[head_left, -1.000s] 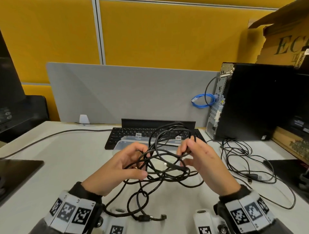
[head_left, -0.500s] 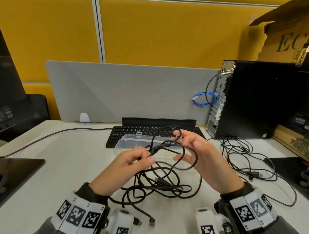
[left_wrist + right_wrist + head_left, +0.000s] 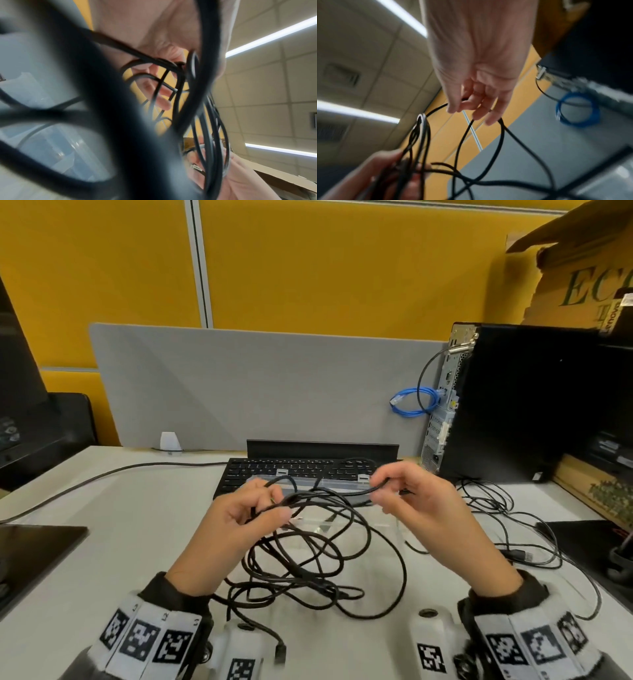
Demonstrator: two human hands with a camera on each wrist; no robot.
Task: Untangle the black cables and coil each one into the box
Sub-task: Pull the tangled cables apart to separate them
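Holding the black cables [image 3: 308, 546] raised above the clear box [image 3: 383, 520] on the desk [image 3: 137, 542], the left hand [image 3: 236, 529] grips several loops as an anchor while the right hand [image 3: 421, 505] pinches one strand, presumably drawing it free.

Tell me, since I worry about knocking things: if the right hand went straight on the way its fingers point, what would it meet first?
The right hand points left across the clear box, toward the left hand. It would probably meet the bunched black cables there first, though depth is uncertain.
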